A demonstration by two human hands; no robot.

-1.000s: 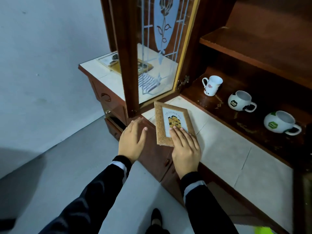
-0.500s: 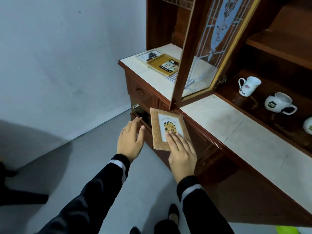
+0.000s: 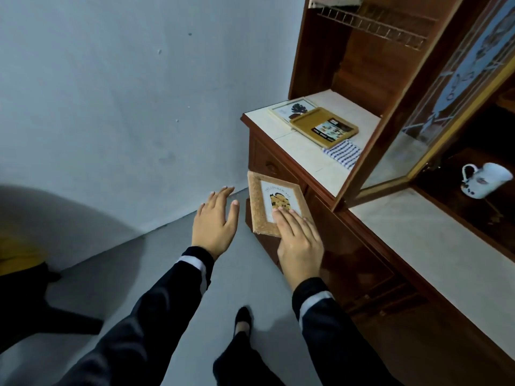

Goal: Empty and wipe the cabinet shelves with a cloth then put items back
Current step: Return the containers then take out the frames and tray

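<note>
One cork frame (image 3: 267,201), one white frame (image 3: 289,108), one yellow tray (image 3: 312,122), one striped cloth (image 3: 342,154) and one mug (image 3: 485,179) are in view. A second ago the cork frame lay on the worktop (image 3: 306,151). Now it is off the worktop's front edge, gripped by the right hand (image 3: 301,243) with fingers flat on its face. The left hand (image 3: 214,221) is spread and empty beside it.

Pale blue-grey painted wall (image 3: 97,93) meeting smooth grey floor (image 3: 167,260); tall reddish-brown wooden cabinet (image 3: 359,263) standing against wall; shadow (image 3: 55,218) darkening lower-left corner.
</note>
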